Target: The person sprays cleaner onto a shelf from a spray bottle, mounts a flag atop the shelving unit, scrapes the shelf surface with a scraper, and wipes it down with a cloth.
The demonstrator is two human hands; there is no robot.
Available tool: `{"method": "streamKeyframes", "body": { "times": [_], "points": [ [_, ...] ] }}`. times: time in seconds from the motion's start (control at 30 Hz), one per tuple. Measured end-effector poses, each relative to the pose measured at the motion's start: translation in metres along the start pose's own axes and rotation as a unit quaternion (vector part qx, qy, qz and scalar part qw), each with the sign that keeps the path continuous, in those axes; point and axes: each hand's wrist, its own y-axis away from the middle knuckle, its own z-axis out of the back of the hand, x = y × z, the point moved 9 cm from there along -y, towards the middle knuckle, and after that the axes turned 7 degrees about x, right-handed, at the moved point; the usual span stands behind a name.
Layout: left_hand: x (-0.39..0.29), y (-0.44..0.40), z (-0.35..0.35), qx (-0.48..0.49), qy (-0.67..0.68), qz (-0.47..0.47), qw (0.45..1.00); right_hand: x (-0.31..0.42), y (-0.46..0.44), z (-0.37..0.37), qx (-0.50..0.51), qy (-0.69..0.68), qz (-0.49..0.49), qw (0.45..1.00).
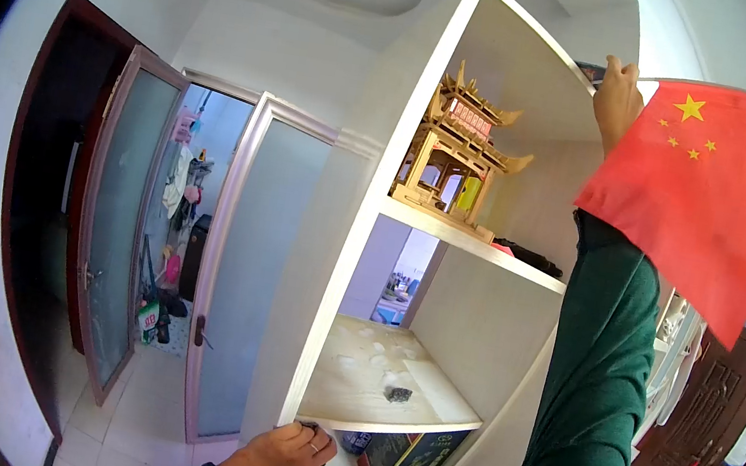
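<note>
One red flag (689,184), yellow stars up top, hanging right of the shelf unit (366,232) off a thin rod (713,88). R hand (616,101) is up by the unit's top R edge, fingers curled in on the rod's near end; exact finger contact's hard to see. Flag's off to the R of that grip, cloth dropping below it and over the green sleeve (599,363). Dark item (590,72) L of the knuckles, at the unit's edge; can't tell what it is.

Holding tip, IMO: firm pinch nr the rod's end, wrist steady, rod level, cloth clear of the unit's edge so it won't snag.

L hand (292,454), ring on, is low at the unit's front L corner, fingers bent in against the edge; can't tell if it's pinching anything. Useful as a brace, prob.

Inside the unit: wooden pagoda model (464,142) up top, small dark lump (397,395) mid-level, dark box (416,459) below. Farther out: glass door (123,196) L of unit, brown door (723,411) R.
</note>
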Motion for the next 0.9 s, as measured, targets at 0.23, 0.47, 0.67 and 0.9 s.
{"method": "streamKeyframes", "body": {
  "times": [0.23,0.47,0.67,0.9],
  "points": [
    [0.001,0.003,-0.004,-0.033,0.027,0.0,0.999,0.014,0.056,0.027,-0.168,-0.06,0.142,0.974],
    [0.002,0.0,0.001,-0.029,0.027,0.006,0.999,-0.035,0.042,-0.015,-0.024,-0.479,-0.072,0.875],
    [0.002,-0.002,0.007,-0.043,0.014,0.002,0.999,-0.015,0.016,-0.039,0.086,-0.472,-0.029,0.877],
    [-0.001,0.001,0.0,-0.008,0.004,-0.003,1.0,-0.001,0.011,-0.063,0.146,-0.437,-0.032,0.887]
  ]
}}
